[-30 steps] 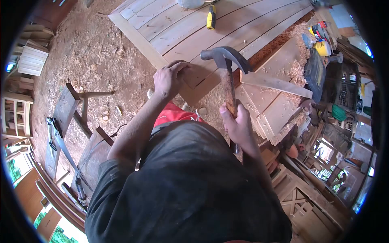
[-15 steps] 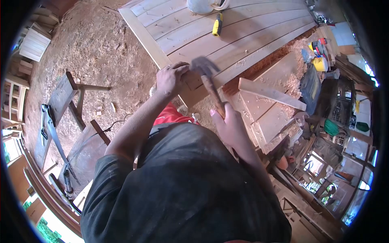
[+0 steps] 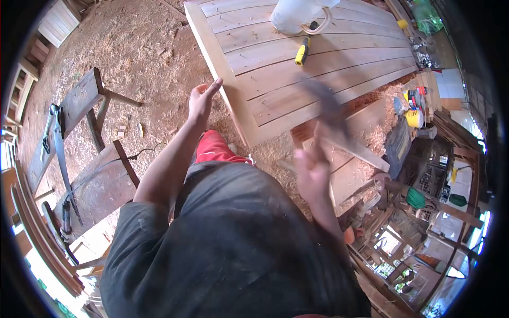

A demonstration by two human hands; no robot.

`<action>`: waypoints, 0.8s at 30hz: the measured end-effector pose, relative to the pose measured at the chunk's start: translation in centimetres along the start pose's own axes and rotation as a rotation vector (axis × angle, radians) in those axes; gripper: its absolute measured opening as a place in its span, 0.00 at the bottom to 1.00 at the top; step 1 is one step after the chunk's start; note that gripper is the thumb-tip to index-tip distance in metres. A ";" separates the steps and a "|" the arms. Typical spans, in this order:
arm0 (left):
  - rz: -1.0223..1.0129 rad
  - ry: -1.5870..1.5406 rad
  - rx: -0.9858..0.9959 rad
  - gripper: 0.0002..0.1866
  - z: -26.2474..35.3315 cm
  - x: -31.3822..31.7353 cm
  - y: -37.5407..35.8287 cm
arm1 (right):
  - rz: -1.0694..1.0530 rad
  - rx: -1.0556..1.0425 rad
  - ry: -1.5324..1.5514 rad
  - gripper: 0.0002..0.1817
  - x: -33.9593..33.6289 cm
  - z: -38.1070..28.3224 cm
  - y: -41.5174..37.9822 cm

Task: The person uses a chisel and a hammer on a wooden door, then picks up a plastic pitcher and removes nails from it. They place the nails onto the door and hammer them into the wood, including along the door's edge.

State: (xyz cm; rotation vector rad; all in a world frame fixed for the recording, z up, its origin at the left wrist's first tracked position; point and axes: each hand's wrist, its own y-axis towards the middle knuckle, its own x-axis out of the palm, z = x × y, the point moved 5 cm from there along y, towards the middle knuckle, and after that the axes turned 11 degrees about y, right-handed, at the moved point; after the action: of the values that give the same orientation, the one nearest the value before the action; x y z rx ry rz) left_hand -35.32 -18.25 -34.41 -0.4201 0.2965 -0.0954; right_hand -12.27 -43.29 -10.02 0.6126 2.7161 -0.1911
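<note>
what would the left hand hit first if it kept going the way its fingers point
Probably the near edge of the wooden plank panel: the left hand is open, fingertips aimed at that edge, though depth is unclear.

Left hand (image 3: pixel 201 100) lifted, fingers spread open; right hand (image 3: pixel 313 172) blurred, fist clenched.

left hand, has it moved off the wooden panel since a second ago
Yes. The left hand was pressed on the wooden panel near its corner; now it is lifted clear, fingers open, beside the panel's left edge, over the sawdust floor.
</note>
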 end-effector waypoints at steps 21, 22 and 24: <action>-0.322 0.952 0.681 0.33 13.9 5.5 -9.2 | 0.166 0.056 0.370 0.11 -1.5 -4.3 0.7; -0.344 0.957 0.681 0.32 13.5 5.8 -9.1 | 0.142 0.110 0.325 0.11 -1.0 -3.1 0.4; -0.389 0.964 0.671 0.31 13.9 5.9 -9.9 | 0.121 0.190 0.245 0.12 -0.2 -0.2 -0.7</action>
State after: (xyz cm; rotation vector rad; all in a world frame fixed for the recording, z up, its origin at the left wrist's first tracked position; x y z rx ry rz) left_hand -25.77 -22.76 -19.74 0.2794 1.0885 -0.7665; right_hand -12.49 -43.96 -9.72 0.9057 2.9035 -0.3685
